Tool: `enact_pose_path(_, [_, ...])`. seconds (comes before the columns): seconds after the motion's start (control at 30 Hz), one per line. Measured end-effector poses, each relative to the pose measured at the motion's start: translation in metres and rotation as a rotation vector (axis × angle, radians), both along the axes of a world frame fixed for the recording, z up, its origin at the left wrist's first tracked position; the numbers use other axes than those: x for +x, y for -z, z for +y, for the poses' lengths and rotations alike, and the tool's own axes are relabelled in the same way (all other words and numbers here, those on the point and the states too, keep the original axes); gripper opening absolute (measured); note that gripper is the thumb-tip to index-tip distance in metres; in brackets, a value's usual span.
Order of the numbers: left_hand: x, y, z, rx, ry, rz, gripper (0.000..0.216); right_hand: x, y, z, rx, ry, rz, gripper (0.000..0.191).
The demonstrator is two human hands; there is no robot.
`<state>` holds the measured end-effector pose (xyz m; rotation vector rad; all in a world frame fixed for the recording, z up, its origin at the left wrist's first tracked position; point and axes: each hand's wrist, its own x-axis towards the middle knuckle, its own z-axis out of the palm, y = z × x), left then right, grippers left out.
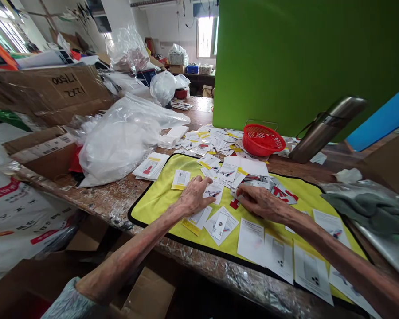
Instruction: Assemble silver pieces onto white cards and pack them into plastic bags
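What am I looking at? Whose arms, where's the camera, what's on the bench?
No machine here: these are a person's own two bare arms, filmed by one camera worn on the head, looking forward and down. The left hand rests its fingers on a small printed card. The fingertips of the right hand are at a loose pile of similar cards. Neither hand clearly holds anything. The cards lie on a yellow mat with a black border, on a worn wooden table, near a red plastic basket and a steel flask.
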<state>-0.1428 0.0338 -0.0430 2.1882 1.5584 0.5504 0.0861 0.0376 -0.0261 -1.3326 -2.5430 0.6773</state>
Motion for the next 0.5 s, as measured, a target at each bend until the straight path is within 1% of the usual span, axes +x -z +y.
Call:
enact_pose_path(0.07, [0.002,-0.003,0.003,-0.048,-0.082,-0.055,0.036,0.001,-0.003,0.000,-0.081,0.073,0.064,0.013])
enact_pose_path(0.13, [0.004,-0.006,0.005,-0.088,-0.141,-0.101,0.035,0.001,-0.006,0.001,-0.112,0.141,0.124,0.010])
enact_pose_path(0.23, [0.003,-0.006,0.008,-0.140,-0.186,-0.253,0.034,-0.001,-0.011,0.002,-0.178,0.237,0.251,0.014])
enact_pose_path(0.37, [-0.007,-0.002,0.011,-0.197,-0.240,-0.542,0.008,-0.011,-0.017,0.004,-0.356,0.316,0.518,0.025])
enact_pose_path(0.43, [-0.013,0.000,0.012,-0.222,-0.246,-0.633,0.008,-0.020,-0.020,0.005,-0.406,0.343,0.615,0.028])
enact_pose_path(0.5, [-0.016,-0.001,0.012,-0.230,-0.246,-0.657,0.010,-0.029,-0.021,0.007,-0.424,0.360,0.678,0.029])
